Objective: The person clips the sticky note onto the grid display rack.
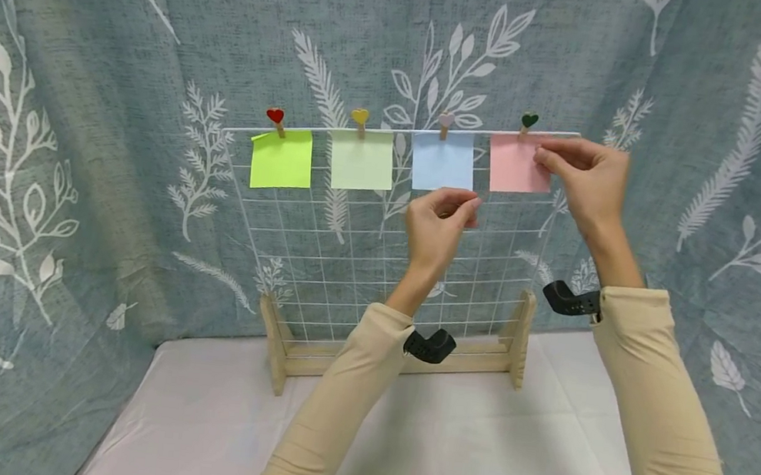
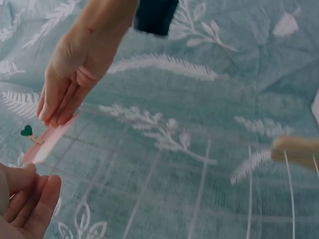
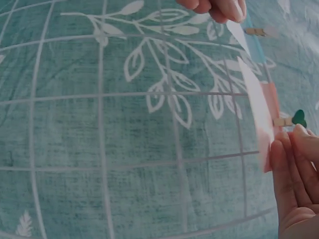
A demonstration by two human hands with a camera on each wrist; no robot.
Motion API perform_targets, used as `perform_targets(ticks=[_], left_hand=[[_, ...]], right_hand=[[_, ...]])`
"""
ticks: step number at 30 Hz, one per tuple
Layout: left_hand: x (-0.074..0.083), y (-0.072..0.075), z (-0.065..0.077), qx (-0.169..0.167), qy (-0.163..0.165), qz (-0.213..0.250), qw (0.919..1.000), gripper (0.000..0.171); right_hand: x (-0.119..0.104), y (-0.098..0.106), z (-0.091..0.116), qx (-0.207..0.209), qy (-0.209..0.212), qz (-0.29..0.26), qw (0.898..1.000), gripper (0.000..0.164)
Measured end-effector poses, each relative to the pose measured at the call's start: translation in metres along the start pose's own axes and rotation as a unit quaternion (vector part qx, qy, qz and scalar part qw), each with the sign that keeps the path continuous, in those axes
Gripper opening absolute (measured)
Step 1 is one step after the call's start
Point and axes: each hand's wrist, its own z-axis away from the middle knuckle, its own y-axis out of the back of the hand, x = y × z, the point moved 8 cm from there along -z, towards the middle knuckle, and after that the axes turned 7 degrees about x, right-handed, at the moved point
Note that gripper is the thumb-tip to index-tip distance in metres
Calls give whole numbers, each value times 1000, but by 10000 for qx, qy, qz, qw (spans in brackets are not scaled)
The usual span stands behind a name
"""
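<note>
A pink paper note [image 1: 513, 168] hangs from the top wire of a white grid rack [image 1: 343, 264], under a small clothespin with a dark green heart [image 1: 529, 121]. My right hand [image 1: 593, 184] pinches the note's right edge between thumb and fingers, also visible in the right wrist view. Just below the lower right corner of a blue note [image 1: 441, 163] is my left hand [image 1: 436, 226], its fingers loosely bent and nothing held. The left wrist view shows that thumb [image 2: 22, 177] apart from the fingers, near the pink note's edge.
Left of the blue note hang a pale green note [image 1: 362, 166] and a lime note [image 1: 281, 164], each under a heart clothespin. The rack stands in a wooden base [image 1: 402, 360] on a white-covered table [image 1: 470, 448]. A leaf-patterned curtain [image 1: 114, 186] closes off the back and sides.
</note>
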Motion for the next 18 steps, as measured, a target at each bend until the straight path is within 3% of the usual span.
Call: perform_targets(ticks=[5, 10, 18], left_hand=[[-20, 7, 3, -49, -332, -308, 9990, 8], [-25, 19, 11, -202, -563, -872, 9944, 14], [-36, 33, 29, -685, -436, -1464, 9859, 23]], right_hand=[[3, -4, 13, -203, 191, 465, 9985, 23], [20, -10, 24, -516, 305, 834, 9947, 23], [40, -16, 46, -937, 473, 1219, 9870, 22]])
